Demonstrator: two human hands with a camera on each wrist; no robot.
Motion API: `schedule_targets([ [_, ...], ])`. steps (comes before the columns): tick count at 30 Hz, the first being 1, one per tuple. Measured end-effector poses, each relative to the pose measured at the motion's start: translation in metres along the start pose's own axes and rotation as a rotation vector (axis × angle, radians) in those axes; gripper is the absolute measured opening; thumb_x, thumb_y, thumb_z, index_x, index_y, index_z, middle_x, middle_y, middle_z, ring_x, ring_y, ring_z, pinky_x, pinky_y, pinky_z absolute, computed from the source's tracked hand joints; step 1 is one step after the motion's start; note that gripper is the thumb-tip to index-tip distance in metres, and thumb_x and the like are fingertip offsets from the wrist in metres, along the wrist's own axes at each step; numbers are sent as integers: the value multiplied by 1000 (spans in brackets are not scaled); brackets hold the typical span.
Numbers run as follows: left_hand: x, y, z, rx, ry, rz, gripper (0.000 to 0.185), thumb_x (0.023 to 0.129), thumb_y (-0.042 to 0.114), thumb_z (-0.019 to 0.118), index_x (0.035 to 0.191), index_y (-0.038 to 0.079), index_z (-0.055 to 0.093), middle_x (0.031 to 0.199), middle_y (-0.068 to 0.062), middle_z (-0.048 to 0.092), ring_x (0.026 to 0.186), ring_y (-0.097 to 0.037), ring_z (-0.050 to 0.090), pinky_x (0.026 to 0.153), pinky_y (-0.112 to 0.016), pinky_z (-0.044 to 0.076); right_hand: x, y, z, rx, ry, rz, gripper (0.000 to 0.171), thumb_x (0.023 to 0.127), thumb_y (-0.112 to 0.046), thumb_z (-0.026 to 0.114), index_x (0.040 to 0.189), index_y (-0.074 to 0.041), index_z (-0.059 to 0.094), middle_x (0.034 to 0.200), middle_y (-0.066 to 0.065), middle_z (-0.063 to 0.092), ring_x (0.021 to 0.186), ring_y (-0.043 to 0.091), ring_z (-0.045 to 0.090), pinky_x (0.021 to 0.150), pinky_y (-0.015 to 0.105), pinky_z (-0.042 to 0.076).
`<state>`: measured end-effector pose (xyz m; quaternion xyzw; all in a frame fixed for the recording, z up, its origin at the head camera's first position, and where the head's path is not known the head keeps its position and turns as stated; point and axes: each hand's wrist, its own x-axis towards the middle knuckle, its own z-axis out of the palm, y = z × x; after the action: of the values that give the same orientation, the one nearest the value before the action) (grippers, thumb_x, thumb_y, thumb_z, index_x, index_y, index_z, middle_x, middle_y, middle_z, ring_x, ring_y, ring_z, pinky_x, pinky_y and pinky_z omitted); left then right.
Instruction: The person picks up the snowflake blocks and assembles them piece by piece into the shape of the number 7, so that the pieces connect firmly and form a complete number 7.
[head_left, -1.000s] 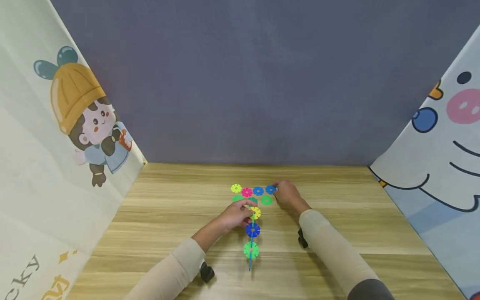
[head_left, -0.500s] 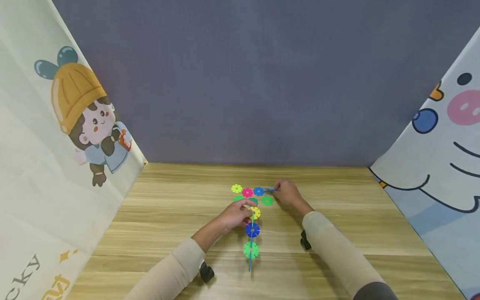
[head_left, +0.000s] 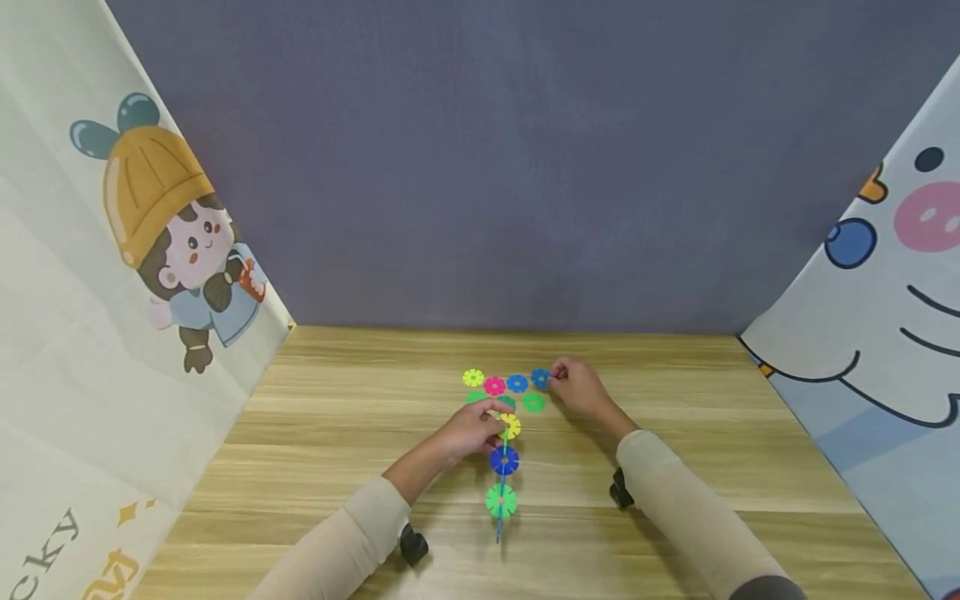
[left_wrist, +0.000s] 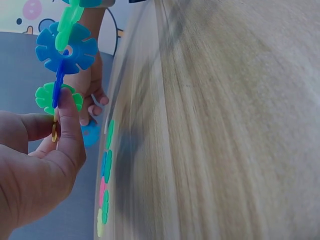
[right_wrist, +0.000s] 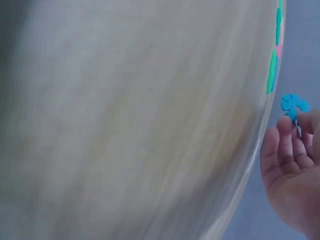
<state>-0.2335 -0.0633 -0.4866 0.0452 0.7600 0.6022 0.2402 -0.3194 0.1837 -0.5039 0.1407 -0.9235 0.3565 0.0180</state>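
Hands curled, pinching blue disc point(head_left: 541, 378), chain point(head_left: 503, 467)

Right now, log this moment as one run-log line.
left hand: grips chain of plastic snowflake discs | right hand: pinches blue plastic snowflake disc | surface: wooden table

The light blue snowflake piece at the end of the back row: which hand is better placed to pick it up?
The right hand: its fingertips already pinch the light blue piece. The left hand is occupied, holding the assembled chain.
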Motion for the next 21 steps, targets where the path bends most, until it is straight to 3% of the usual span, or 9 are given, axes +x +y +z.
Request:
schedule_targets([
  [5, 1, 0, 0, 6, 2, 2, 34, 102, 14, 59, 136, 9, 60, 93, -4, 61, 78, -16, 61, 70, -27, 58, -6, -4, 1, 48, -33, -42, 21, 98, -8, 64, 116, -1, 70, 96, 10, 73, 87, 20, 66, 78, 36, 55],
  [8, 0, 0, -1, 6, -2, 2, 35, 102, 14, 59, 136, 9, 59, 93, -4, 62, 78, -16, 62, 70, -28, 58, -12, -7, 1, 26, -60, -70, 24, 99, -8, 62, 120, -2, 71, 98, 10, 74, 85, 18, 65, 76, 35, 56],
  [14, -1, 2, -2, 2, -5, -7, 35, 102, 14, 58, 137, 10, 59, 93, -5, 61, 79, -17, 62, 71, -28, 58, -28, -13, -1, 31, -99, -94, 13, 101, -15, 59, 108, -8, 69, 83, 1, 64, 70, 10, 52, 64, 25, 46],
  [21, -3, 4, -3, -3, 9, -8, 34, 103, 13, 58, 136, 10, 60, 94, -5, 61, 79, -16, 62, 70, -27, 58, -46, -23, -2, 112, -203, -150, 6, 104, -16, 57, 101, -11, 57, 71, -5, 59, 57, 7, 49, 52, 22, 42],
])
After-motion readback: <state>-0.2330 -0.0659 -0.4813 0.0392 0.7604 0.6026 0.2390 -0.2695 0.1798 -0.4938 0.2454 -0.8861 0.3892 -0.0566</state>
